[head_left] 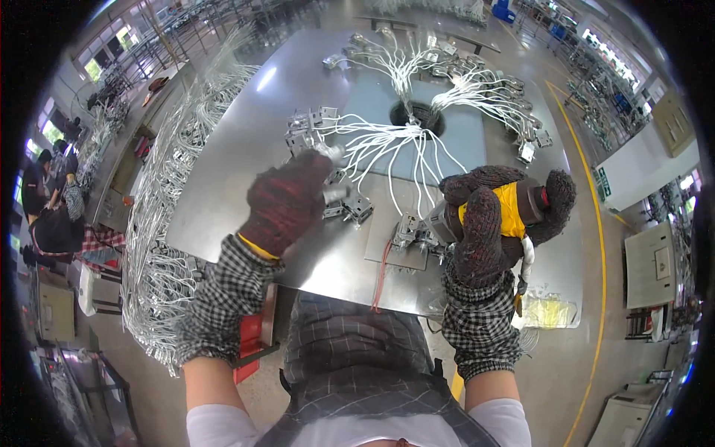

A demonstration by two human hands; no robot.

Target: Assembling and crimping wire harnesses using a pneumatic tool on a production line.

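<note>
Right hand [491, 216]: grip wrapped around yellow power screwdriver [514, 208], long axis pointing left at metal bracket [408, 229] near surface [223, 186] front edge. Left hand [287, 201]: fingers pinching small metal part [337, 192], left of bracket.

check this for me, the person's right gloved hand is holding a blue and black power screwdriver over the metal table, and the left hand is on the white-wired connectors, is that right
Not quite: the head view shows the power screwdriver in the right hand is yellow and black, not blue. The rest holds: it is over the metal table, and the left hand is on the white-wired connectors.
</note>
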